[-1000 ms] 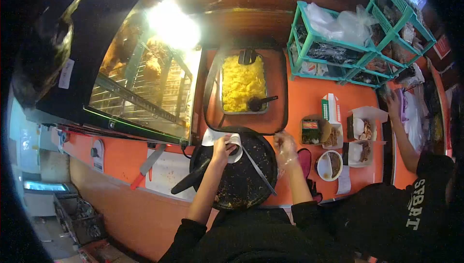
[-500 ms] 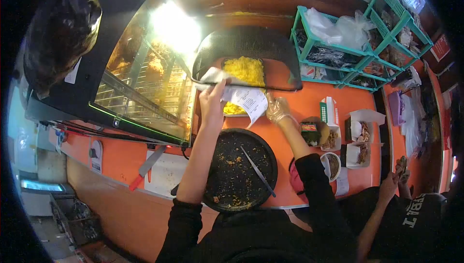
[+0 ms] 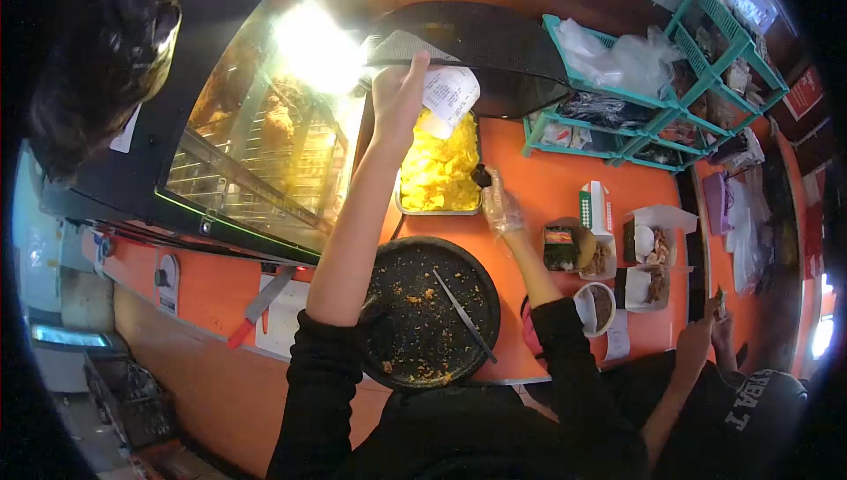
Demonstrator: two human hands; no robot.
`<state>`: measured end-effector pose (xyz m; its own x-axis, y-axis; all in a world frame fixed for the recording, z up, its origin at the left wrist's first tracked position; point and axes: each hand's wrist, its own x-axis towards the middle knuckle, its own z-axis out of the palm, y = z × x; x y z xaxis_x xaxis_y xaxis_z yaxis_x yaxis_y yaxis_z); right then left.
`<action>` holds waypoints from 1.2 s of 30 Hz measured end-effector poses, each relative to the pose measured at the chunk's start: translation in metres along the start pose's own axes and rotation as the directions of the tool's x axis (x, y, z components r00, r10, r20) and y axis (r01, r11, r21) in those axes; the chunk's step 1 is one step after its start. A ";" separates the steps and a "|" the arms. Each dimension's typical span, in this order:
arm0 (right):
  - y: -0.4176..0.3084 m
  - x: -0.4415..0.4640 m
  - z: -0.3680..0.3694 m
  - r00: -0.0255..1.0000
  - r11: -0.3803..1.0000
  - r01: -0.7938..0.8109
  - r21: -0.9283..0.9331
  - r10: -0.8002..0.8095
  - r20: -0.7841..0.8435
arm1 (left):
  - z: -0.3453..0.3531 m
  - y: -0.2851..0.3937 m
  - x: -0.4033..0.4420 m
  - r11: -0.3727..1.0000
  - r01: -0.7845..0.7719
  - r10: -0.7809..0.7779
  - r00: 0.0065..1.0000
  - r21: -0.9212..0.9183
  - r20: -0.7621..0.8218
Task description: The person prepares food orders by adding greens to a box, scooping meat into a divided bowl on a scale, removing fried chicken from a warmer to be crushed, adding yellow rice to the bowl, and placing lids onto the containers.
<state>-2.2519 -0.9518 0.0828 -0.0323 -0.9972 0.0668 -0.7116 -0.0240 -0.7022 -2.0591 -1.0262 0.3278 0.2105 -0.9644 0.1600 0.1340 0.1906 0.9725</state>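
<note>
My left hand (image 3: 397, 96) grips the near edge of a dark mesh cover (image 3: 494, 48), raised above a metal tray of yellow food (image 3: 438, 167). A printed receipt (image 3: 452, 93) hangs from the cover's edge beside that hand. At the tray's right side, my right hand (image 3: 501, 204), in a clear plastic glove, is closed round the black handle of a scoop (image 3: 481, 176). Below the tray lies a round black pan (image 3: 415, 295) with crumbs and a long metal utensil (image 3: 465, 315) in it.
A lit glass food warmer (image 3: 256, 127) stands on the left. A red-handled knife (image 3: 262, 305) lies below it. Right of the pan are open food boxes (image 3: 648, 290) and a round bowl (image 3: 595, 310). Green baskets (image 3: 609, 83) stand behind. A co-worker's hands (image 3: 706, 334) are at lower right.
The mesh cover has been lifted higher and away, with my left hand and the receipt. My right hand has moved down along the tray and taken hold of the scoop handle.
</note>
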 end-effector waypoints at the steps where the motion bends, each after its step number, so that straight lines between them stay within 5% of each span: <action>1: 0.005 0.000 0.008 1.000 1.000 -0.003 -0.001 0.003 -0.002 | 0.000 -0.004 0.002 1.000 0.001 -0.001 1.000 -0.001 0.003; 6: -0.023 -0.013 0.010 0.992 0.953 0.003 -0.303 0.035 0.120 | -0.002 -0.002 0.004 0.977 -0.086 0.090 0.996 0.195 -0.011; 14: 0.009 -0.015 0.031 0.947 0.747 0.303 -0.592 -0.163 0.278 | 0.000 -0.009 0.009 0.994 -0.077 0.078 0.997 0.082 -0.014; 21: 0.009 0.009 0.009 0.875 0.633 0.473 -0.613 -0.420 0.241 | -0.002 -0.007 0.016 0.968 -0.161 0.166 0.986 0.194 -0.007; 23: 0.009 0.015 0.010 0.779 0.533 0.620 -0.575 -0.508 0.368 | -0.001 -0.002 0.012 0.966 -0.147 0.154 0.988 0.215 -0.016; 24: 0.003 0.016 0.008 0.776 0.533 0.623 -0.572 -0.511 0.369 | -0.001 0.001 0.011 0.963 -0.132 0.141 0.990 0.234 -0.021; 26: -0.015 0.014 -0.003 0.790 0.596 0.587 -0.548 -0.273 0.549 | -0.002 -0.006 0.016 0.967 -0.141 0.148 0.989 0.211 -0.018; 30: -0.013 0.011 -0.003 0.780 0.678 0.575 -0.458 -0.283 0.558 | 0.001 -0.013 0.019 0.964 -0.217 0.221 0.975 0.154 -0.013; 36: -0.007 0.042 0.005 0.677 0.595 0.646 -0.478 -0.157 0.719 | -0.001 -0.013 0.023 0.964 -0.155 0.164 0.986 0.218 -0.025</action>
<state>-2.2447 -0.9936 0.0870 0.5944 -0.7221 -0.3538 -0.7801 -0.6246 -0.0358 -2.0550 -1.0508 0.3182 0.2540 -0.9150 0.3134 -0.1146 0.2933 0.9491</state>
